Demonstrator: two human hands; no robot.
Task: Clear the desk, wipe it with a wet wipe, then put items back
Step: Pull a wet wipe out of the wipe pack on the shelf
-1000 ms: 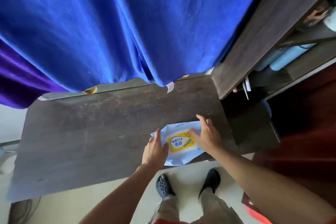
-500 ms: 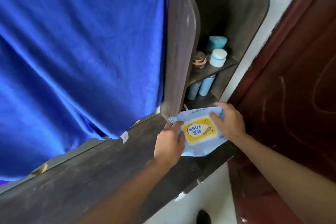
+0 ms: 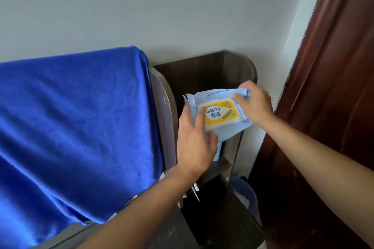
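Up at the side shelf unit [image 3: 204, 70], beside the blue cloth [image 3: 77, 117], we have the wet wipe pack [image 3: 219, 116] raised in front of the dark compartment, clear of the bench. Left hand [image 3: 195, 143]: fingers spread along the pack's near-left edge, thumb pressed under it. Right hand [image 3: 254, 104]: closed over the far-right corner, pinching the wrapper. Yellow lid label faces us, shut. Our read: the pack is going into the shelf, so either clearing or putting back; we cannot tell which. Next move calls for angling the floppy pack past the curved side panel and setting it flat. Shelf contents behind it mostly hidden.
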